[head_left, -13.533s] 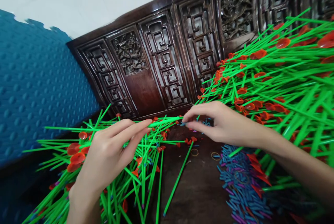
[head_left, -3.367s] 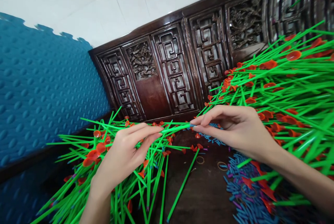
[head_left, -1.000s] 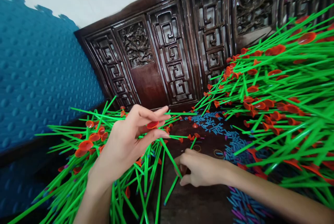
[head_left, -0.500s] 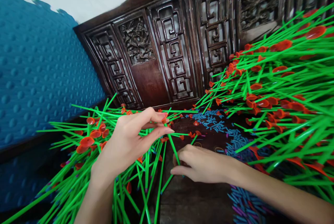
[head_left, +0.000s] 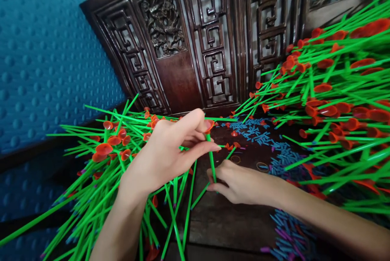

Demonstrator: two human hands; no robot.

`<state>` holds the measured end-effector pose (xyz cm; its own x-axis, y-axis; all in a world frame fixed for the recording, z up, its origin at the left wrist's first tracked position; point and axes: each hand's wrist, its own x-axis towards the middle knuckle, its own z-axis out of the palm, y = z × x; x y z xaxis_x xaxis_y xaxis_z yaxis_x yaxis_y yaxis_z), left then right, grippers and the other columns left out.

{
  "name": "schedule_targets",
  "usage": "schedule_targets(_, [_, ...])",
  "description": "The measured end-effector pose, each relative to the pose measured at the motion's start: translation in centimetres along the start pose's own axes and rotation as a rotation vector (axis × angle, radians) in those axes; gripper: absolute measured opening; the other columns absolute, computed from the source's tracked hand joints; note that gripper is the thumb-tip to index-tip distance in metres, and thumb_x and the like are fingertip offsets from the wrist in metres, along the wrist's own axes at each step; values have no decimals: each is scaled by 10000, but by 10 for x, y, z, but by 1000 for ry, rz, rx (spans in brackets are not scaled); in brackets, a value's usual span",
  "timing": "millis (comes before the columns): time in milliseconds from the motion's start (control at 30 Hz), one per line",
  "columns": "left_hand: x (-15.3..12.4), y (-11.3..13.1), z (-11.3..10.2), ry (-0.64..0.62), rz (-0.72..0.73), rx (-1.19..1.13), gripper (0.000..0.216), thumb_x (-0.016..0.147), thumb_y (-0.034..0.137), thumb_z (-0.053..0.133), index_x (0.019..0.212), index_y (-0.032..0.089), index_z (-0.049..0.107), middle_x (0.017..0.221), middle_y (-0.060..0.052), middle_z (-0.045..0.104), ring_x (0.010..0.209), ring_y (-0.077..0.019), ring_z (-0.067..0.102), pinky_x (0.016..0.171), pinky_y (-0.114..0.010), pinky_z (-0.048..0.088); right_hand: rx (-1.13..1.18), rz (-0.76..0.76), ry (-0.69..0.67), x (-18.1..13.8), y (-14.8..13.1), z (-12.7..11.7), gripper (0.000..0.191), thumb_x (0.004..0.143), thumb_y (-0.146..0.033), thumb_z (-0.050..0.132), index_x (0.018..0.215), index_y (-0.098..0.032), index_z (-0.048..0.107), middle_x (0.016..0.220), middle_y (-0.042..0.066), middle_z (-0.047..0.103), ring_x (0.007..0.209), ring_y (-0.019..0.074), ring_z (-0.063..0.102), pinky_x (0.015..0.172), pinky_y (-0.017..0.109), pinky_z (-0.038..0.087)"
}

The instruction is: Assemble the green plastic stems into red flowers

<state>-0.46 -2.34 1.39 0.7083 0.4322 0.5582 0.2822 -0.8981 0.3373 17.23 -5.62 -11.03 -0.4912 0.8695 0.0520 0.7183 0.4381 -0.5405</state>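
The green stick [head_left: 212,164] stands nearly upright above the counter [head_left: 228,222], red cup [head_left: 209,126] uppermost. Your left hand [head_left: 170,145] grasps it by the cup, your right hand [head_left: 236,183] pinches its lower end. Best align both grips so it won't bend, clear of the stick pile [head_left: 98,175].

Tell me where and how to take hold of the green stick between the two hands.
Pinch the green stick by its bare middle, probably best from the person's right: that thin, straight stretch shows between the hands and stands nearly upright in view. The left hand is at the flared red cup on top, the right hand at the lower end.
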Motion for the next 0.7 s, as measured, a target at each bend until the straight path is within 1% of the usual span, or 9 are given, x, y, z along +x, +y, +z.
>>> schedule_targets(133, [0,0,-1,-8,-9,5,260,854,201,730,803,201,475,747,69,687,664,-87,725,606,-130,603,23,-11,-19,1,3,1,260,955,-368,547,963,-152,692,807,54,540,741,185,553,697,327,446])
schedule_targets(233, [1,-3,-2,-2,-41,-27,261,849,196,728,792,204,474,736,64,677,654,-98,722,602,-150,611,44,-23,8,1,4,1,271,959,-380,541,956,-154,690,810,59,569,748,184,557,706,330,441])
schedule_targets(333, [2,-5,-4,5,-67,-59,265,829,191,740,785,207,479,709,65,661,621,-96,707,579,-153,606,29,-10,5,-1,2,-1,308,956,-407,552,865,-140,673,815,72,612,735,184,569,699,336,428])
schedule_targets(400, [2,-5,-4,-2,-76,-96,267,827,193,739,785,209,476,702,66,657,626,-98,708,572,-150,601,91,-17,48,0,-4,-2,304,921,-419,605,794,-146,651,798,64,630,736,183,576,702,331,426])
schedule_targets(467, [1,-4,-4,-21,-82,-135,260,839,183,723,787,209,470,715,66,663,655,-101,719,585,-147,600,296,-7,162,7,-13,0,313,873,-446,657,738,-167,607,737,26,618,698,155,559,681,301,421])
schedule_targets(533, [1,-3,-3,-42,-74,-157,246,856,176,703,801,211,466,732,64,677,679,-106,727,607,-159,604,622,52,253,19,-23,7,414,846,-536,650,655,-192,522,599,-31,538,568,111,483,587,263,388])
schedule_targets(600, [0,-3,-3,-58,-59,-156,234,865,182,696,820,213,469,738,60,686,685,-117,729,620,-182,608,928,132,274,32,-30,19,554,808,-669,612,560,-217,409,477,-75,397,446,80,348,477,248,300])
schedule_targets(633, [0,-3,-4,-63,-53,-150,229,864,182,696,831,213,473,741,57,688,691,-124,730,629,-193,610,1034,159,265,37,-33,26,607,790,-726,583,523,-228,360,441,-87,333,413,71,291,442,249,254])
schedule_targets(700, [-1,-5,-4,-66,-55,-154,220,859,171,698,848,210,482,747,53,688,703,-130,730,641,-202,608,1138,180,239,44,-34,38,672,763,-804,527,476,-245,289,406,-100,244,379,63,226,409,253,194])
